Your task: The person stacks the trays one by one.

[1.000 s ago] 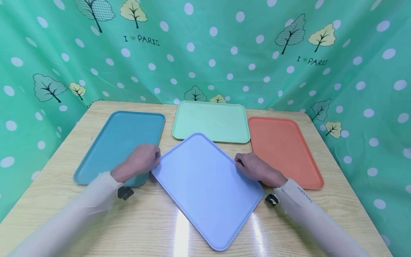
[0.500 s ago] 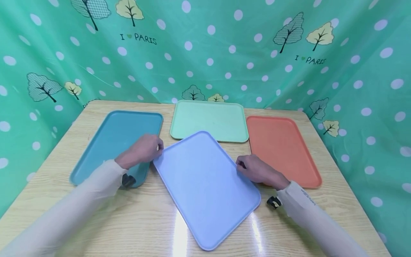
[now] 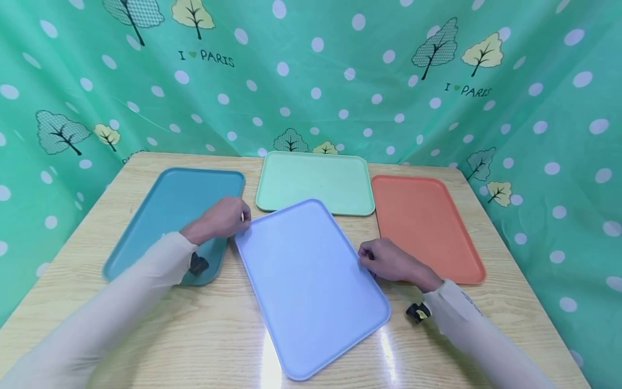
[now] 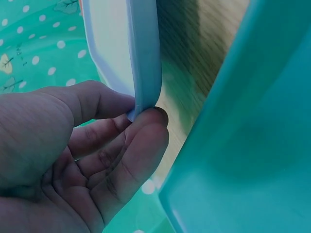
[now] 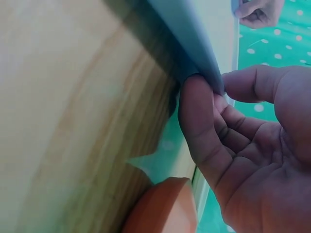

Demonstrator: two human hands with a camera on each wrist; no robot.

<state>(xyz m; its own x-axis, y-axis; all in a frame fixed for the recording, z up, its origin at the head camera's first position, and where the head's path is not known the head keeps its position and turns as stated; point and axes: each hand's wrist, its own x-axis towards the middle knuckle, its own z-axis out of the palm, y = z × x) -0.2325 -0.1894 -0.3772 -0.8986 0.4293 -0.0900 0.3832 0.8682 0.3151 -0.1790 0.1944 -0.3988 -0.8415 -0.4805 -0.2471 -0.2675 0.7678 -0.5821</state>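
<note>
Slanting across the middle of a light wood-grained table (image 3: 214, 335), a periwinkle-blue rectangular tray (image 3: 311, 286) with rounded corners and a low raised rim is grasped by two bare hands. Its long axis runs from far left to near right; its farthest corner points toward a mint-green rectangular tray (image 3: 313, 183) at the rear and overlaps that tray's near rim in the head view, though contact cannot be judged. The left hand (image 3: 225, 216) pinches the left far corner, thumb against the upper rim and fingers curled beneath; the right hand (image 3: 386, 258) grips the right long edge in like manner, about midway along it. A teal-blue rectangular tray (image 3: 194, 189) lies at left, partly masked by the left arm, and a coral-red rectangular tray (image 3: 427, 216) lies at right, just beside the mint-green one.

Legible lettering: "I PARIS", with a small green heart between the words, printed twice on a green polka-dot curtain (image 3: 330, 27) among drawn trees. Dark marks on the white right sleeve (image 3: 466, 319) are too indistinct to read.

Compared with one second earlier, the periwinkle-blue tray has turned clockwise as seen from above, its long axis now nearer to front-to-back; the left hand has moved farther from the wearer, while the right hand remains on the same edge.
</note>
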